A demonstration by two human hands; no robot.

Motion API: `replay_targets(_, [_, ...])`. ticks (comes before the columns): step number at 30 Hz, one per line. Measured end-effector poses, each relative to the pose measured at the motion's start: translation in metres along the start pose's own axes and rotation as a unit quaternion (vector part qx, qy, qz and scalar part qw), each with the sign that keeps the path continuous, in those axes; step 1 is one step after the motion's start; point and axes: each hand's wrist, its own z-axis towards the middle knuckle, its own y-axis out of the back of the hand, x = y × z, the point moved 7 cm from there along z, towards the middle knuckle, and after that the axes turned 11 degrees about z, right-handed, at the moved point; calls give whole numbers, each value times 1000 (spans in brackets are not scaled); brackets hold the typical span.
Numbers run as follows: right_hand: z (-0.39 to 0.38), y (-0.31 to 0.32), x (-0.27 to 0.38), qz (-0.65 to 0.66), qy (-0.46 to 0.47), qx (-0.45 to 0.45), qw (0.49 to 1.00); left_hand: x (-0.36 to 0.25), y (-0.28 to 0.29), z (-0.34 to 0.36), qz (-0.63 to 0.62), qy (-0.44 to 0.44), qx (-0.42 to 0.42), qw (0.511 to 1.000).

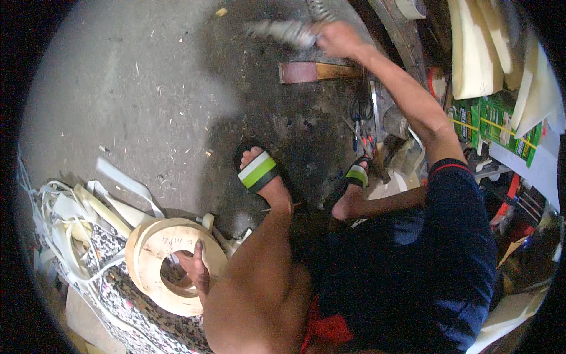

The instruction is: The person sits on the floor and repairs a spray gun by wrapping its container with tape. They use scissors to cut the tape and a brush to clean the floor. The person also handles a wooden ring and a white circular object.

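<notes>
My right hand (341, 40) is raised over the floor at the far side, closed round the handle of a silvery air tool (289, 33). Motion smears the tool, so its exact kind does not show; a coiled hose (319, 9) is right beside it. At the lower left, my left hand (197, 266) grips a pale wooden ring (152, 259) through its centre hole. The thumb lies along the ring's upper face, while the other fingers are partly hidden inside the hole. A second similar layer shows under the ring's edge.
On the floor below my right hand lies a wood-handled brush or block (318, 72). Scissors and small tools (362, 133) sit near my right foot. Foam pieces (477, 53) and green packages (501, 127) crowd the right. White strips (76, 218) and speckled foam (141, 321) fill the lower left.
</notes>
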Motion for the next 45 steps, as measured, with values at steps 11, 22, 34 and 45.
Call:
replay_targets(11, [-99, 1, 38, 132, -162, -250, 945, 79, 28, -46, -60, 1, 141, 988])
replay_targets(22, [-211, -190, 162, 256, -220, -108, 935, 285, 156, -182, -127, 79, 257, 955])
replay_targets(34, [-109, -161, 275, 161, 10, 47, 986, 327, 131, -195, -155, 173, 227, 946])
replay_targets(45, [-59, -116, 389, -24, 312, 22, 950, 347, 87, -117, -163, 296, 247, 908])
